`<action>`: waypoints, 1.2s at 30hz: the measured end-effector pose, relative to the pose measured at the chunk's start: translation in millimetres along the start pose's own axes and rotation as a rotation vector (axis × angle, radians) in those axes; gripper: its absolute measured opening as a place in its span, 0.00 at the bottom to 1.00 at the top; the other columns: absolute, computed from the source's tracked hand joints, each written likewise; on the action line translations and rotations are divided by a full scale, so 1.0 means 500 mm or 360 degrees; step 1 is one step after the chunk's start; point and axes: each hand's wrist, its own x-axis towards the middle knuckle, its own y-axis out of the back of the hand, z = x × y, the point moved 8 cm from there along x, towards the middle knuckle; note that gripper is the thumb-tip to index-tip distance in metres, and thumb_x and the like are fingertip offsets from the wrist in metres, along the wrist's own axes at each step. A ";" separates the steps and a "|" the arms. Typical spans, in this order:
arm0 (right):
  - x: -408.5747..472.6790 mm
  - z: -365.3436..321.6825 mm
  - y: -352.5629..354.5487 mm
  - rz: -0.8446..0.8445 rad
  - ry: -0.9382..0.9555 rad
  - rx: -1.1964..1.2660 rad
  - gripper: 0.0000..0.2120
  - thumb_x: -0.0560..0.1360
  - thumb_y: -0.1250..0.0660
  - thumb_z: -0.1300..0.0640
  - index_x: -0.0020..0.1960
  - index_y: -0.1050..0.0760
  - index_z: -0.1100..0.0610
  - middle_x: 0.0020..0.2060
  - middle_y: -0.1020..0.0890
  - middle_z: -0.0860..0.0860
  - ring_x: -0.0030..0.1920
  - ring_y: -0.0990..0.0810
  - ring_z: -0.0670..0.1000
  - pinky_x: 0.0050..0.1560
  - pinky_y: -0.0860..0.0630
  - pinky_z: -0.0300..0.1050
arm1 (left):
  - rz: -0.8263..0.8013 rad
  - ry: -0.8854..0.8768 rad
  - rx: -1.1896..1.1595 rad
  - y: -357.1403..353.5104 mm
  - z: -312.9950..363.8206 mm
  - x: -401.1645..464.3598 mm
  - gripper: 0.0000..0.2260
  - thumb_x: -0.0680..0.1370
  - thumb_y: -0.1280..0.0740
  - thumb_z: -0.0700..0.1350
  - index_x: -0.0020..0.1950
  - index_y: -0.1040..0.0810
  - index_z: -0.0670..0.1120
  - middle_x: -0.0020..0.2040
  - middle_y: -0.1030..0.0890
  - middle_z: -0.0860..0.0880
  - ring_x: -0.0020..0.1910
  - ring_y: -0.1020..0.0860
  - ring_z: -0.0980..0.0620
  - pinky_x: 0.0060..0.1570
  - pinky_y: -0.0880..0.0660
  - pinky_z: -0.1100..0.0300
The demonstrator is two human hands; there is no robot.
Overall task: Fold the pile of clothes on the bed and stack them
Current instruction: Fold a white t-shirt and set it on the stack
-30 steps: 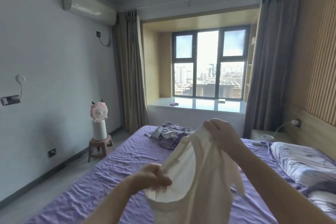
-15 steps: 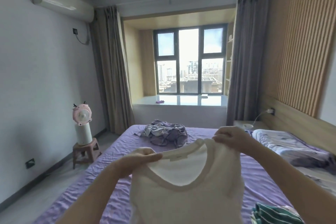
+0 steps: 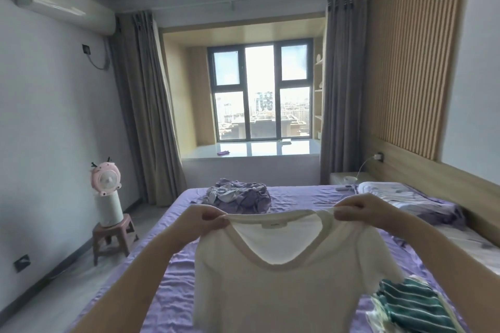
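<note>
I hold a cream white T-shirt spread out in the air above the purple bed. My left hand pinches its left shoulder, my right hand pinches the right shoulder. The neck opening faces me and the body hangs down. A crumpled pile of purple and grey clothes lies at the far end of the bed. A folded green-and-white striped garment rests on other folded cloth at the lower right.
A pillow and rumpled bedding lie along the wooden headboard on the right. A bedside table stands beyond them. Left of the bed, a pink fan sits on a small stool on the floor. A window seat is at the back.
The shirt went from bunched between my hands to stretched wide by the shoulders. My hands moved apart, and the view swung right, bringing the striped garment into sight.
</note>
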 end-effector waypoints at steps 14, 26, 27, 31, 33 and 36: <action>-0.113 -0.093 -0.078 0.0629 0.0074 -0.0273 0.07 0.77 0.36 0.55 0.47 0.23 0.58 0.38 0.21 0.47 0.40 0.24 0.46 0.37 0.33 0.30 | 0.0701 -0.0431 0.0453 0.040 0.057 -0.083 0.08 0.78 0.34 0.51 0.50 0.18 0.50 0.42 0.18 0.55 0.43 0.21 0.53 0.45 0.25 0.57; -0.311 -0.148 -0.067 0.0879 0.0251 -0.0383 0.19 0.77 0.37 0.50 0.32 0.31 0.60 0.25 0.28 0.54 0.29 0.31 0.50 0.33 0.36 0.35 | 0.0911 -0.0563 0.0974 0.046 0.143 -0.261 0.19 0.74 0.33 0.57 0.35 0.34 0.46 0.24 0.34 0.52 0.27 0.33 0.48 0.27 0.40 0.59; -0.330 -0.143 -0.072 0.0854 0.0260 -0.0385 0.20 0.77 0.38 0.49 0.34 0.29 0.63 0.27 0.27 0.57 0.30 0.31 0.52 0.33 0.36 0.35 | 0.0897 -0.0575 0.1009 0.038 0.146 -0.278 0.19 0.74 0.33 0.57 0.34 0.35 0.46 0.24 0.35 0.53 0.26 0.34 0.48 0.26 0.41 0.61; -0.398 -0.144 -0.085 0.0814 0.0365 -0.0436 0.19 0.76 0.37 0.48 0.34 0.29 0.62 0.24 0.29 0.53 0.28 0.33 0.50 0.32 0.36 0.36 | 0.0837 -0.0595 0.1187 0.009 0.154 -0.337 0.19 0.75 0.33 0.57 0.33 0.36 0.48 0.23 0.35 0.51 0.26 0.33 0.48 0.30 0.41 0.59; -0.416 -0.152 -0.088 0.0814 0.0380 -0.0430 0.19 0.76 0.37 0.49 0.35 0.28 0.63 0.24 0.30 0.54 0.28 0.33 0.51 0.33 0.37 0.40 | 0.0841 -0.0649 0.1250 0.005 0.161 -0.363 0.21 0.74 0.35 0.61 0.32 0.36 0.48 0.24 0.35 0.51 0.26 0.34 0.47 0.31 0.39 0.59; -0.423 -0.167 -0.088 0.0813 0.0389 -0.0418 0.18 0.76 0.36 0.50 0.33 0.29 0.62 0.23 0.32 0.51 0.27 0.34 0.48 0.33 0.36 0.38 | 0.0874 -0.0705 0.1318 0.016 0.169 -0.381 0.23 0.74 0.37 0.63 0.31 0.37 0.47 0.23 0.40 0.53 0.27 0.36 0.48 0.32 0.39 0.60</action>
